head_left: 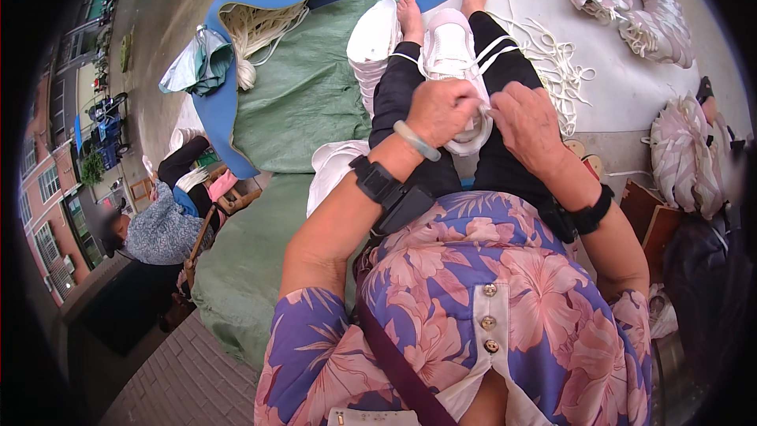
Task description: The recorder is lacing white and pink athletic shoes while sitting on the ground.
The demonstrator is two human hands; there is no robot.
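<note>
White shoe (451, 41) (partly) behind fingers (467, 93)

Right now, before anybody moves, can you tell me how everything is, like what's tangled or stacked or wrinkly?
Left hand: fingers curled over the white shoe; what they pinch is unclear.
Right hand: fingers bent, close to the left hand's; grip unclear.
White shoe: between the legs, toe pointing away.
Loose white laces: tangled.
White pieces: stacked.
Green sheet: spread out, wrinkled.
Pale bundle: bunched together.
</note>
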